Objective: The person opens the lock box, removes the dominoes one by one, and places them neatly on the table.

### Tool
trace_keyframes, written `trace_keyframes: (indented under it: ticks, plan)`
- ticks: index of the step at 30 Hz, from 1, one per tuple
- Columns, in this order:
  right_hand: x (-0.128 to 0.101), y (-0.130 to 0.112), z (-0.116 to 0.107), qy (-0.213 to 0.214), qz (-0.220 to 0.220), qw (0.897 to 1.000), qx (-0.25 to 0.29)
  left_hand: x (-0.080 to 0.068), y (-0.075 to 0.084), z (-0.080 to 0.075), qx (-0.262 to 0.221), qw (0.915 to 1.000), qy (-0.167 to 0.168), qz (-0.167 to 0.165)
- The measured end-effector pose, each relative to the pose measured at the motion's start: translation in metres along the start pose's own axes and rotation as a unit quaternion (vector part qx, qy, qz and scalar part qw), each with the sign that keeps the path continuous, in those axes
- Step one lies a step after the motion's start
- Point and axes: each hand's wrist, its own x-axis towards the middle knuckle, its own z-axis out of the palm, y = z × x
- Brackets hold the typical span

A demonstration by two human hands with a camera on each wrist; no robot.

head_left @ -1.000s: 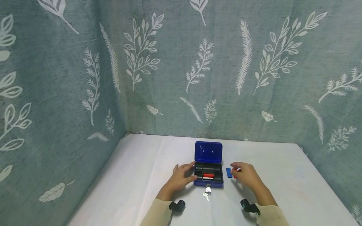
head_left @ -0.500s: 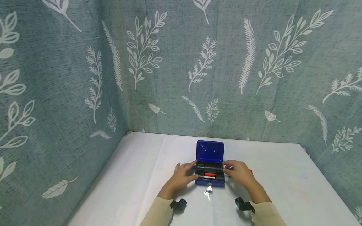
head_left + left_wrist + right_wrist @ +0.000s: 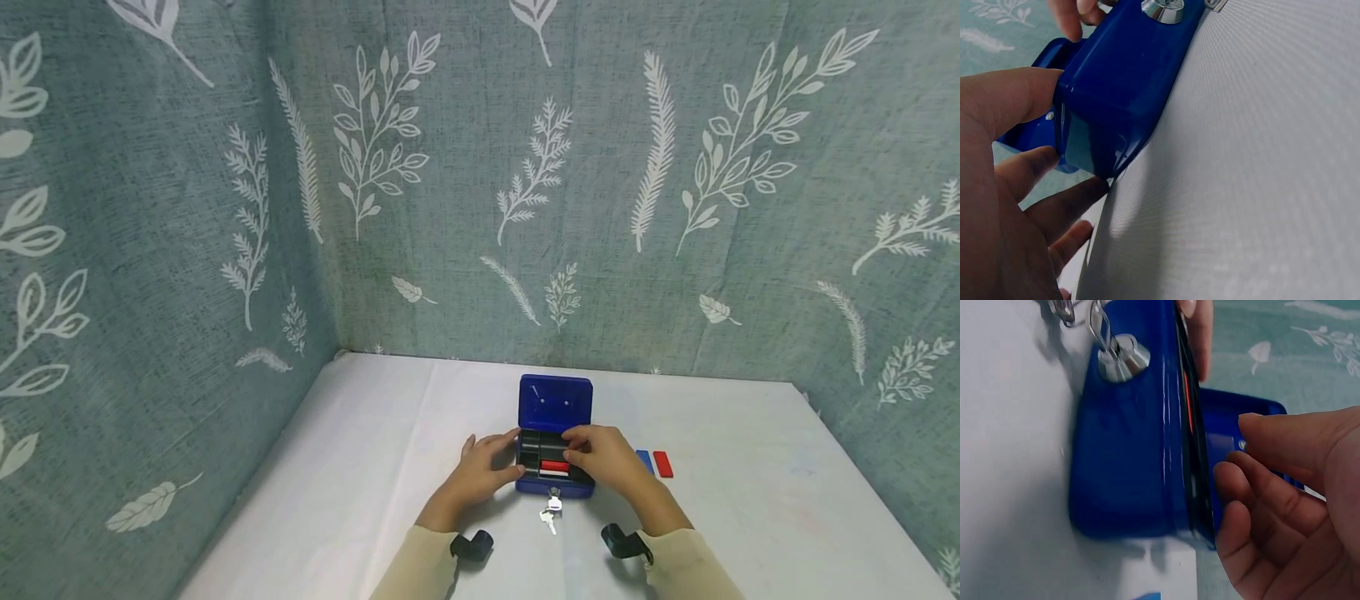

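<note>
Left hand [image 3: 483, 467] steadies the open blue cash box [image 3: 554, 437] by its side while right hand [image 3: 603, 458], fingers relaxed and empty, reaches over its tray.

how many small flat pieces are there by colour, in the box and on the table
red pieces: 2, one in the box and one on the table
blue pieces: 1, on the table
total: 3; the right hand covers part of the blue cash box, so more may be hidden
</note>
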Motion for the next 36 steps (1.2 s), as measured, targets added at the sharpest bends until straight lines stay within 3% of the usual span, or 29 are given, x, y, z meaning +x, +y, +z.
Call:
trace_keyframes:
  ticks: [21,36]
  plan:
    - [0.007,-0.008,0.023,-0.018,-0.027,0.998,-0.045,0.000,-0.001,0.000,-0.005,1.0000,0.001,0.003]
    - [0.007,-0.014,0.032,0.015,-0.057,0.992,-0.116,0.000,0.000,0.001,-0.004,1.0000,0.001,0.004]
